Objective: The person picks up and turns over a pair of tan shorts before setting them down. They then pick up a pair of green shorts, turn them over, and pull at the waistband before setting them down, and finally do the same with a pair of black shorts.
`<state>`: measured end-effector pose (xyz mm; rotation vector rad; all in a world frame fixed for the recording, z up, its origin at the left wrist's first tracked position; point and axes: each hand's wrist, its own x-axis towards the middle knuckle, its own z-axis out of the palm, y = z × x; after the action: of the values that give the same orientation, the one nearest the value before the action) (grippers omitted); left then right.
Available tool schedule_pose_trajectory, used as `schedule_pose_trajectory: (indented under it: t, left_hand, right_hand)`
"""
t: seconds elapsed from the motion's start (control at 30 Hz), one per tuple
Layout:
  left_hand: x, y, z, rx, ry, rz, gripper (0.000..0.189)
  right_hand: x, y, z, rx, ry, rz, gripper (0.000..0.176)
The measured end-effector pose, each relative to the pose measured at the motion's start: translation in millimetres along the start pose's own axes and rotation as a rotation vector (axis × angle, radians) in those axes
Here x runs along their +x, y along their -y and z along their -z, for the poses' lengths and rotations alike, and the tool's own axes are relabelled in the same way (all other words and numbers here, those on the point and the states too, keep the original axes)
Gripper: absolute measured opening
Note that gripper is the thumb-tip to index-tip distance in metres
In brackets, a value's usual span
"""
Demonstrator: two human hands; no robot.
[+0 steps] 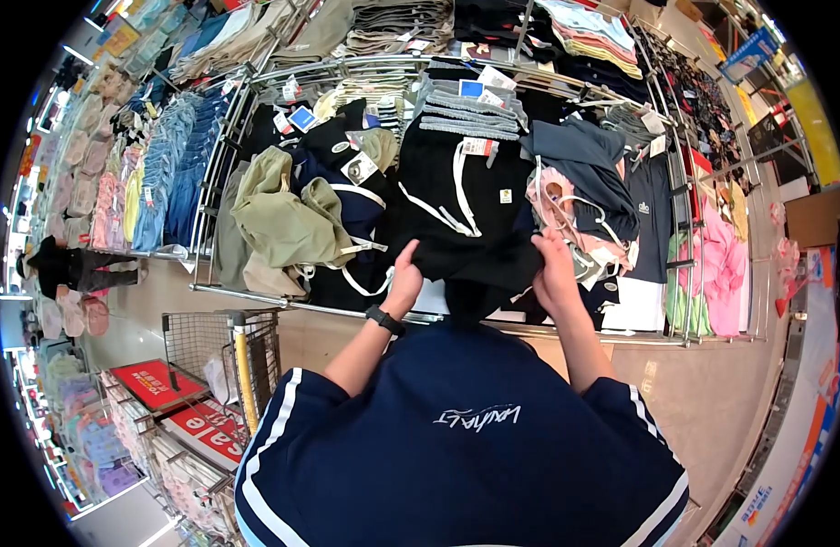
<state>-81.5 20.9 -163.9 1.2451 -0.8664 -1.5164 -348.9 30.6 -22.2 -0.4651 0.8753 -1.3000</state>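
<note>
A pair of black drawstring pants or shorts [493, 187] lies spread on the display table in front of me; its white cords [459, 196] and a red-and-white tag show at the waistband. My left hand [404, 281], with a black watch on the wrist, is closed on the near left edge of the black cloth, thumb up. Opposite it, my right hand [554, 269] pinches the near right edge. Dark cloth sags between them. Beside my left hand are an olive garment [288, 205] and navy cloth with white cords. Pink clothing [554, 196] and a dark grey garment [584, 155] lie by my right hand.
Metal rails [347, 310] edge the table. Folded grey garments [470, 109] are stacked behind the black one. A wire shopping cart [242, 351] stands at left near red sale signs [206, 428]. Another person [78, 269] stands in the left aisle. Jeans [169, 173] hang beyond.
</note>
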Motion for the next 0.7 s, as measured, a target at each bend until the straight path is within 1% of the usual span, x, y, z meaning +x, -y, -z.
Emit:
schedule_pose_trajectory:
  t: [0.07,0.1,0.13,0.17,0.2,0.27,0.33,0.4,0.47,0.5,0.53,0.57,0.63,0.67,0.7]
  left_hand:
    - [-9.5,-47.6,-8.8,-0.305,0.033,0.036,0.037]
    - [-13.7,-73.3,-11.8,-0.351,0.101,-0.006,0.040]
    - [-18.5,-95.7,-18.1,-0.414,0.093,-0.054,0.049]
    - [-22.3,-111.0,-18.6,-0.486,0.127,-0.076,0.048]
    - [-26.2,-125.0,-17.8,-0.558,0.161,-0.099,0.048]
    - [-37.1,-151.4,-19.8,-0.676,0.270,-0.122,0.047]
    - [-48.9,-169.6,-28.5,-0.740,0.315,-0.169,0.045]
    - [-56.9,-178.0,-35.5,-0.822,0.329,-0.092,0.044]
    - [-60.1,-181.4,-38.4,-0.875,0.362,-0.038,0.043]
    - [-60.3,-182.6,-39.0,-0.887,0.386,-0.022,0.043]
    - [-59.9,-183.3,-39.1,-0.898,0.410,-0.007,0.044]
    - [-59.1,-182.9,-37.0,-0.905,0.401,-0.004,0.043]
    - [-56.2,-181.1,-27.4,-0.916,0.378,0.008,0.043]
    - [-54.5,-180.9,-22.8,-0.901,0.311,0.026,0.043]
    - [-51.9,-180.8,-18.2,-0.886,0.247,0.044,0.042]
  right_hand:
    - [5.6,3.8,4.2,-0.073,-0.085,-0.022,0.008]
    - [6.5,6.5,6.7,-0.166,-0.092,0.005,0.007]
    - [6.7,10.2,6.6,-0.261,-0.098,0.032,0.007]
    - [6.4,16.0,2.0,-0.427,-0.099,0.157,0.010]
    - [7.8,19.8,-0.5,-0.473,-0.092,0.266,0.012]
    - [3.3,41.0,-16.5,-0.441,-0.090,0.391,0.012]
    - [-9.3,62.6,-38.4,-0.383,-0.054,0.523,0.014]
    - [-18.9,71.4,-58.8,-0.422,-0.101,0.628,0.012]
    - [-22.8,65.3,-64.3,-0.545,-0.104,0.543,0.007]
    - [-25.1,57.5,-59.7,-0.573,0.024,0.402,0.008]
    - [-29.5,49.5,-53.0,-0.631,0.177,0.218,0.034]
    - [-28.5,33.9,-50.9,-0.937,0.254,0.301,0.063]
    - [-32.2,20.0,-53.8,-1.410,0.445,0.367,0.062]
    - [-36.4,14.5,-51.6,-1.586,0.484,0.143,0.052]
    - [-31.1,9.0,-45.8,-1.541,0.399,0.111,0.040]
